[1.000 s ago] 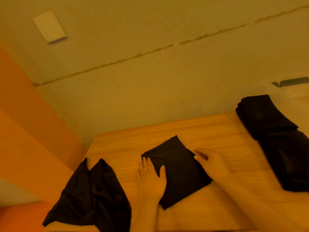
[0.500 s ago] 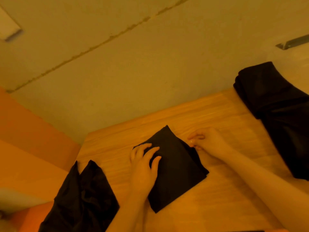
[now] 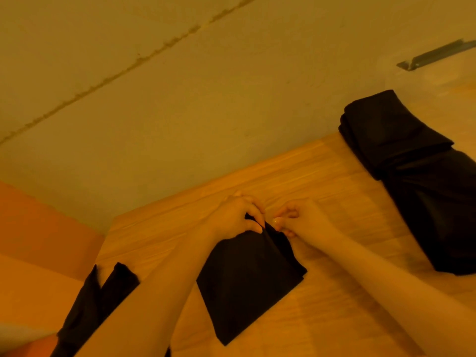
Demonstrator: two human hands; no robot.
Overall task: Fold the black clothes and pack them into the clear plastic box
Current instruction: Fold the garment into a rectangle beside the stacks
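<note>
A light wooden table (image 3: pixel 334 228) stands against a plain pale wall (image 3: pixel 206 112), all under warm orange light. Near the middle of the table lies a folded black garment (image 3: pixel 247 287), a flat, roughly four-sided packet whose long axis runs from its near corner at the bottom of the view up and away toward the wall. Both hands meet at its far end, so the cloth stretches from the fingers back toward the person, lying between and partly under the two forearms. The left hand (image 3: pixel 237 217) sits over the far corner with its fingers curled down and its thumb pressed against the fabric, gripping the edge. The right hand (image 3: pixel 298 220) is just beside it, almost touching, with its fingertips bunched in a pinch at the same edge; exactly how much cloth they hold is hard to tell. Neither hand is clearly the nearer one, since both are on the garment. The likely next move is to draw this far end toward the person, along the long axis, for another fold. An unfolded black garment (image 3: pixel 103 305) hangs over the table's near left corner. A stack of folded black clothes (image 3: pixel 412 176) lies well apart at the right. The clear plastic box cannot be made out with any certainty.
</note>
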